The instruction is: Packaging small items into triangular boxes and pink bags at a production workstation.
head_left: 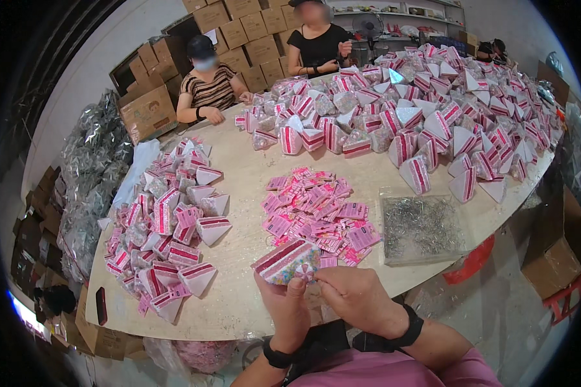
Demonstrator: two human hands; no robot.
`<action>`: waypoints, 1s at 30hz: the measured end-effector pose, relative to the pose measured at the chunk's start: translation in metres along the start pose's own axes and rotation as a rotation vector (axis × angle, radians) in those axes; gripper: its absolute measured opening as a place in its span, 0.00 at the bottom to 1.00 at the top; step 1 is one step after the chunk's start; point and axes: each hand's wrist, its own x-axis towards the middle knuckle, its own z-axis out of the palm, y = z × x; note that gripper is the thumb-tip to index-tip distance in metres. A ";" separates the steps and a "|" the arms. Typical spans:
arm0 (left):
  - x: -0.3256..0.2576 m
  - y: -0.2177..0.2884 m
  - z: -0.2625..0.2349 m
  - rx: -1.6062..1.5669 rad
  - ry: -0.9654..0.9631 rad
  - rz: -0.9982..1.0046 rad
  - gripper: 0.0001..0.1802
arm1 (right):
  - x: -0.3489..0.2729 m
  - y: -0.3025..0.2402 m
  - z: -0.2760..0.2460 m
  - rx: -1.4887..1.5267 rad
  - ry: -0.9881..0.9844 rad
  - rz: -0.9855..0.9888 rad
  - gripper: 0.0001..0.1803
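Observation:
My left hand is closed around a cake-slice ornament with pink, white and dark red layers and a pastel-speckled side. A round pink-and-white swirl sits at its near corner. There my right hand pinches, fingers together; anything small between its fingertips is hidden. Just beyond the ornament lies a heap of pink paper tags. To the right of the tags stands a clear shallow tray full of thin silvery metal pieces, too small to make out singly.
A smaller heap of cake-slice ornaments covers the table's left side; a much larger heap fills the far right. A dark phone lies at the left edge. Two people work across the table. An open carton stands right.

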 end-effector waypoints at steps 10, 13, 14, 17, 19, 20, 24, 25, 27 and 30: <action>-0.002 -0.002 0.002 0.057 0.019 0.054 0.37 | -0.004 0.003 0.005 -0.152 0.051 -0.131 0.11; -0.001 -0.004 0.001 0.132 0.034 0.090 0.37 | -0.003 0.002 0.005 -0.130 0.086 -0.145 0.08; -0.001 -0.004 0.001 0.169 0.041 0.106 0.37 | -0.003 0.001 0.004 -0.143 0.073 -0.130 0.07; 0.000 -0.008 -0.005 0.224 0.018 0.170 0.36 | -0.003 -0.001 0.002 -0.148 0.051 -0.105 0.04; 0.000 -0.008 -0.005 0.253 0.027 0.191 0.36 | -0.003 -0.001 0.002 -0.108 0.059 -0.116 0.03; 0.000 -0.008 -0.005 0.268 0.031 0.202 0.36 | -0.003 -0.001 0.002 -0.105 0.050 -0.104 0.03; 0.000 -0.008 0.003 0.285 0.018 0.216 0.33 | -0.006 0.006 0.003 -0.120 0.035 -0.089 0.02; 0.000 -0.009 0.001 0.318 0.025 0.222 0.33 | -0.008 0.009 0.003 -0.138 0.040 -0.091 0.02; -0.001 -0.012 -0.008 0.425 0.041 0.233 0.32 | -0.008 0.009 0.004 -0.138 0.018 -0.080 0.03; -0.002 -0.011 -0.004 0.336 0.079 0.212 0.32 | -0.007 0.008 0.006 -0.175 -0.039 -0.068 0.06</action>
